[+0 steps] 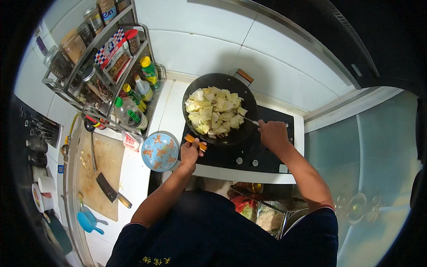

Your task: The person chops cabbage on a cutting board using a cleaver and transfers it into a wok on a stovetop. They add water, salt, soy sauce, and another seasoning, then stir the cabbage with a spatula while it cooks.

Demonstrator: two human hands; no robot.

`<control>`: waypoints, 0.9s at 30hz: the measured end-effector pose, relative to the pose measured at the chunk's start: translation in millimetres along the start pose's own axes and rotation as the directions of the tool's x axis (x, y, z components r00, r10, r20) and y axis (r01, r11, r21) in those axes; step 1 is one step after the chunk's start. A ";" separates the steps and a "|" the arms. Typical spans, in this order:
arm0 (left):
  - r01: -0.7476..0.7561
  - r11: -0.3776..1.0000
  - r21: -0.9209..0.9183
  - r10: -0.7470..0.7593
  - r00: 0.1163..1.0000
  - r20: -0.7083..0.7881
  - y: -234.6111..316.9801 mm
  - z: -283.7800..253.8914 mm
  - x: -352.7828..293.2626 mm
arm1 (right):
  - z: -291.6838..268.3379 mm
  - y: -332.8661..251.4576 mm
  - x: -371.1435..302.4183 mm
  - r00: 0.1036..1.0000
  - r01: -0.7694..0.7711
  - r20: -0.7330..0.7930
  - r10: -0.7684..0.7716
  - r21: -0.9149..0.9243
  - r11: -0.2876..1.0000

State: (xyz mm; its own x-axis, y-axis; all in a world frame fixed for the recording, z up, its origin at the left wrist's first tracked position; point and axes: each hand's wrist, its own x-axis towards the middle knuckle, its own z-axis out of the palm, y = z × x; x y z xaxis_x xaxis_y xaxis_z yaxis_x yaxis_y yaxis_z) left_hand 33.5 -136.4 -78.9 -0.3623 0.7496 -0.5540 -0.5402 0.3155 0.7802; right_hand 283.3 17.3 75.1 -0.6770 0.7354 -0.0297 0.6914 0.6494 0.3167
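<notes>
A black wok [218,139] with two wooden side handles sits on the black glass cooktop [278,127]. Chopped pale cabbage [214,109] is heaped inside it. My left hand [190,155] is wrapped round the wok's near wooden handle. From the right, my right hand [273,137] grips the handle of a metal cooking utensil [250,120]; its head is buried in the cabbage, so I cannot tell whether it is a spatula or a ladle. Just left of my left hand, a light blue bowl [160,152] with orange animal figures stands on the white counter.
A metal rack [147,42] of jars and sauce bottles stands at the back left. On the left counter, a cleaver [111,190] and a ladle [92,147] lie on a wooden cutting board [84,178]; a blue scoop [88,221] is nearby. A range hood [320,44] overhangs the right.
</notes>
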 end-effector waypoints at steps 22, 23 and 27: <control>-0.021 0.996 -0.081 0.017 0.999 -0.042 -5.2 4.7 -2.7 | -67.8 -29.3 23.3 1.000 -0.006 0.006 0.004 0.281 0.960; -0.018 0.995 -0.095 0.013 0.999 -0.051 -5.8 5.2 -2.9 | -64.0 -27.4 15.6 1.000 0.003 -0.013 0.002 0.342 0.940; -0.035 0.996 -0.083 0.033 0.999 -0.028 -5.3 6.7 -1.4 | -9.2 -27.8 3.1 0.992 -0.108 0.098 0.074 0.408 0.907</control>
State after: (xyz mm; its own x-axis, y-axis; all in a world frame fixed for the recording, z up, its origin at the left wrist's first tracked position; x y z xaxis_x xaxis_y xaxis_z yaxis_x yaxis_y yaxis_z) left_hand 42.0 -135.2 -80.4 -0.4011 0.7430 -0.5358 -0.5885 0.2392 0.7723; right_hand 259.6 -0.2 74.9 -0.5958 0.7971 -0.0984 0.8029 0.5882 -0.0966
